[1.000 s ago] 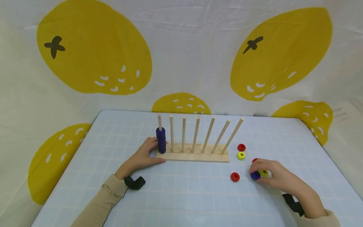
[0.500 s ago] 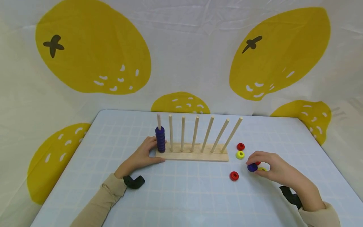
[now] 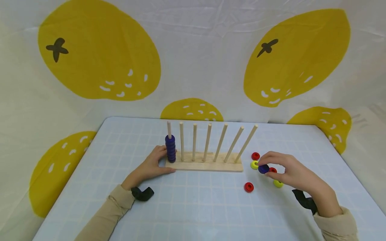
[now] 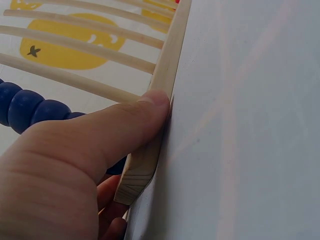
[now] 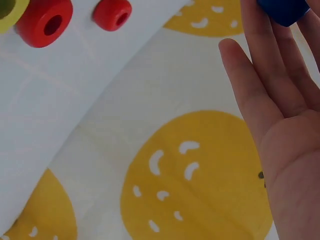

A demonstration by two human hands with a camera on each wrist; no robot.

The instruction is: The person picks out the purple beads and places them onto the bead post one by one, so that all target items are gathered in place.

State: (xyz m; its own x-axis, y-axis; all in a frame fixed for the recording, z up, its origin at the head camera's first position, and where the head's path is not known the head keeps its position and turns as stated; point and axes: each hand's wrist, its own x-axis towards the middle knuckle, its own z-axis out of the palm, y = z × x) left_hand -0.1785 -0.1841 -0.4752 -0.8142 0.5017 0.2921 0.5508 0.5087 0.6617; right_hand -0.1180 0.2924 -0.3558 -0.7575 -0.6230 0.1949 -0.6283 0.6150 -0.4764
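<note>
A wooden rack with a row of upright pegs stands mid-table. Its leftmost peg carries a stack of dark blue beads, and the other pegs are bare. My left hand grips the rack's left end, with the thumb along the front edge of the base in the left wrist view and fingers behind it. At the right, my right hand pinches a blue bead between thumb and fingertips, held above the table. The same blue bead shows at the top of the right wrist view.
Near the right hand lie a red bead, a yellow bead, another red bead partly behind the fingers, and a second yellow bead. One more red bead lies closer to the front. A lemon-print cloth hangs behind the table.
My right hand has moved up and left in the head view with the blue bead, away from the front yellow bead. The left hand keeps its grip on the rack.
</note>
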